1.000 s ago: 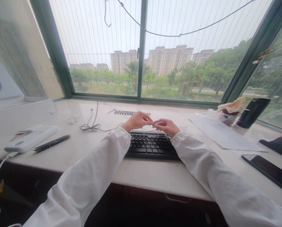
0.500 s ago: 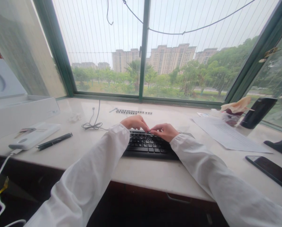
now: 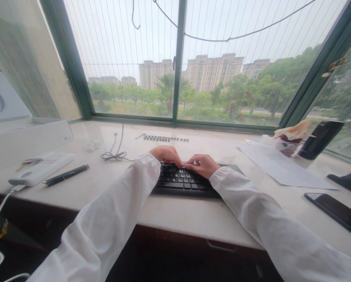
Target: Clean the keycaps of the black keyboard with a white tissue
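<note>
A black keyboard point(image 3: 184, 181) lies on the pale windowsill desk point(image 3: 175, 213) in front of me. Both my hands sit over its far rows, in white sleeves. My left hand point(image 3: 166, 154) has its fingers curled down, the tips pressed on the keys. My right hand point(image 3: 202, 164) is curled too, its fingertips meeting the left ones near the middle of the top rows. Whatever is pinched between them is too small to make out. A row of small dark keycaps point(image 3: 165, 138) lies behind the keyboard near the window.
Left of the keyboard are a coiled thin cable point(image 3: 114, 156), a black pen point(image 3: 66, 175), a white device point(image 3: 42, 168) and a white box point(image 3: 25, 137). On the right lie paper sheets point(image 3: 284, 168), a dark cup point(image 3: 321, 139), a snack wrapper point(image 3: 293, 133) and a phone point(image 3: 335, 214).
Both hands have dropped from just above the keyboard's far edge onto its top rows, fingertips still together. The view has shifted slightly.
</note>
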Action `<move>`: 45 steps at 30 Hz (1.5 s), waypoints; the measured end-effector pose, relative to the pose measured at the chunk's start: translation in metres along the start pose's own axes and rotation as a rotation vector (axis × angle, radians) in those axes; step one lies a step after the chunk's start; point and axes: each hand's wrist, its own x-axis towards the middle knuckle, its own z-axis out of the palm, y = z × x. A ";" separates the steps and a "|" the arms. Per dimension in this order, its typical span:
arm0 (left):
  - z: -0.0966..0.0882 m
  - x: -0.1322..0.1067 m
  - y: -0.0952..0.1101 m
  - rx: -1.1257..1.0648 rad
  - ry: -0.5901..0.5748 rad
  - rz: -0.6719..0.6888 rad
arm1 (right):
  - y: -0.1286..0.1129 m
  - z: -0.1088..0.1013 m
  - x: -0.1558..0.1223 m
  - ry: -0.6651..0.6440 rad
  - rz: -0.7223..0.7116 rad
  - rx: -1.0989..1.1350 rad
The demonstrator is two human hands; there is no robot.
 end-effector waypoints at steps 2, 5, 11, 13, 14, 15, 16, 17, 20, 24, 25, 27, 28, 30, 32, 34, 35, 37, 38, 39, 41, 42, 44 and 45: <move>0.000 0.000 -0.001 -0.015 -0.008 0.007 | 0.000 0.000 0.000 0.001 -0.002 -0.002; 0.000 0.000 -0.001 -0.005 0.010 0.003 | 0.000 0.000 0.000 0.001 0.001 0.000; 0.001 0.000 0.000 -0.032 0.012 -0.019 | -0.001 0.000 0.000 0.042 0.017 -0.014; 0.001 0.001 -0.001 -0.052 0.008 -0.024 | 0.000 -0.001 0.001 0.079 0.049 -0.032; 0.001 0.001 -0.001 -0.056 0.010 -0.026 | 0.001 -0.002 0.001 0.094 0.067 -0.040; 0.001 0.001 -0.002 -0.059 0.017 -0.031 | 0.001 -0.003 0.001 0.105 0.084 -0.045; 0.000 0.002 -0.002 -0.063 0.027 -0.038 | 0.002 -0.003 0.001 0.113 0.097 -0.048; 0.000 0.002 -0.002 -0.067 0.034 -0.048 | 0.002 -0.003 0.001 0.119 0.106 -0.049; -0.001 0.001 -0.001 -0.080 0.033 -0.058 | 0.002 -0.004 0.002 0.122 0.122 -0.054; 0.000 0.000 0.000 -0.064 0.035 -0.057 | 0.001 -0.005 0.001 0.120 0.130 -0.062; 0.000 0.000 0.000 -0.057 0.038 -0.062 | 0.001 -0.005 0.001 0.119 0.129 -0.060; 0.000 0.000 -0.001 -0.052 0.043 -0.066 | 0.000 -0.005 0.001 0.110 0.131 -0.056; 0.000 0.001 -0.001 -0.056 0.049 -0.065 | 0.000 -0.004 0.001 0.104 0.133 -0.056; 0.000 0.001 -0.002 -0.075 0.071 -0.056 | -0.001 -0.004 0.001 0.093 0.134 -0.057; 0.000 0.001 -0.002 -0.081 0.086 -0.040 | -0.001 -0.003 0.000 0.085 0.122 -0.055; 0.000 0.002 -0.002 -0.054 0.075 -0.025 | -0.002 -0.002 0.000 0.070 0.098 -0.044; 0.000 0.002 -0.002 -0.028 0.060 -0.024 | -0.003 -0.001 0.000 0.062 0.085 -0.036; 0.000 0.002 -0.001 0.033 0.025 -0.035 | -0.003 0.000 0.000 0.046 0.069 -0.021; 0.000 0.002 0.000 0.061 0.009 -0.043 | -0.004 0.000 0.000 0.039 0.069 -0.016; 0.000 0.002 0.000 0.083 -0.001 -0.050 | -0.004 0.000 0.000 0.034 0.073 -0.013; -0.001 0.001 0.002 0.112 -0.008 -0.058 | -0.005 0.000 0.000 0.027 0.082 -0.010; -0.001 0.001 0.003 0.120 -0.007 -0.061 | -0.005 0.000 0.000 0.025 0.086 -0.009; -0.001 0.000 0.004 0.127 0.000 -0.065 | -0.006 0.000 0.000 0.015 0.093 -0.001; -0.001 -0.001 0.004 0.127 0.004 -0.067 | -0.006 0.000 0.000 0.009 0.096 0.003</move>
